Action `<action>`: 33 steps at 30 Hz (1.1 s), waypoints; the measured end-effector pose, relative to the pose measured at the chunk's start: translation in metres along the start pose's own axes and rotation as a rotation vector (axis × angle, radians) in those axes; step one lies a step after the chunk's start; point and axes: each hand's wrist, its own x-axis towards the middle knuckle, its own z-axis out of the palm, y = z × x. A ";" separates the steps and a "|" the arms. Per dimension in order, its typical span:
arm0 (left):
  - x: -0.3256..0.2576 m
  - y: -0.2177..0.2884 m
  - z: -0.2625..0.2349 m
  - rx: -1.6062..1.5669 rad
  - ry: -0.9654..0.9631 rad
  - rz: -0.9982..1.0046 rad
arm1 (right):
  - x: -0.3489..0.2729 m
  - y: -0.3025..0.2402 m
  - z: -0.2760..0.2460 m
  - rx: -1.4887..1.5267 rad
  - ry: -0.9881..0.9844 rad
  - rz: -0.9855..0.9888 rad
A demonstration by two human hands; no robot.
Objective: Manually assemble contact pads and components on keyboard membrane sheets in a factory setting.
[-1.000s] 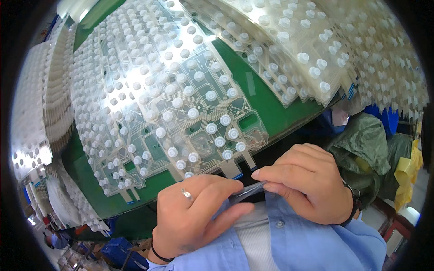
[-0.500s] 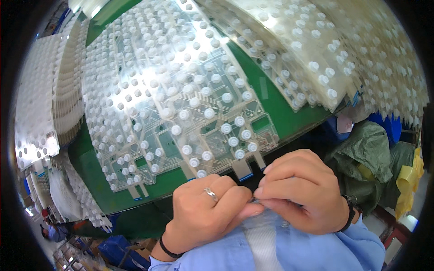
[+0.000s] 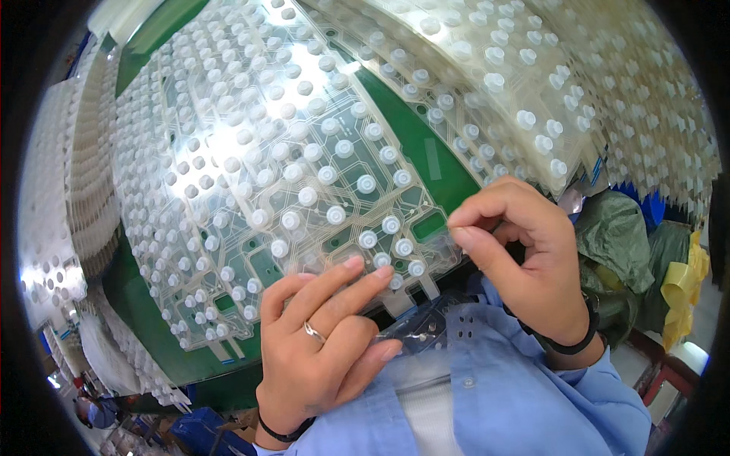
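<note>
A clear keyboard membrane sheet with printed tracks and rows of white rubber domes lies on the green work surface. My left hand is palm down over its near edge, fingers apart, fingertips at the lowest domes. It wears a ring and a dark wristband. My right hand is above the sheet's near right corner, thumb and forefinger pinched together. Whatever is between these fingertips is too small or too clear to make out. Between the hands, below the edge, is a dark, shiny, see-through patch with small spots.
Stacks of similar domed sheets stand at the left and far right. More sheets overlap beyond a strip of green surface. Right of the table edge hang a grey-green plastic bag and a yellow piece.
My hands, previously together below the table edge, have parted. The left moved onto the sheet's near edge and spread its fingers; the right rose to the near right corner, still pinching.
</note>
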 end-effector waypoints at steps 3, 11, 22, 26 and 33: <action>-0.003 -0.002 0.001 -0.023 -0.001 -0.005 | 0.010 0.000 0.006 -0.113 0.008 -0.057; -0.007 -0.010 0.002 -0.075 0.004 -0.003 | 0.021 -0.003 0.013 -0.259 0.037 -0.028; -0.008 -0.013 0.003 -0.066 0.008 0.047 | 0.022 -0.005 0.013 -0.186 0.041 0.040; -0.005 -0.011 0.001 -0.077 -0.017 -0.001 | 0.023 -0.003 0.013 -0.240 0.029 0.025; -0.007 -0.013 0.003 -0.070 -0.001 0.023 | 0.022 -0.003 0.013 -0.259 0.026 0.023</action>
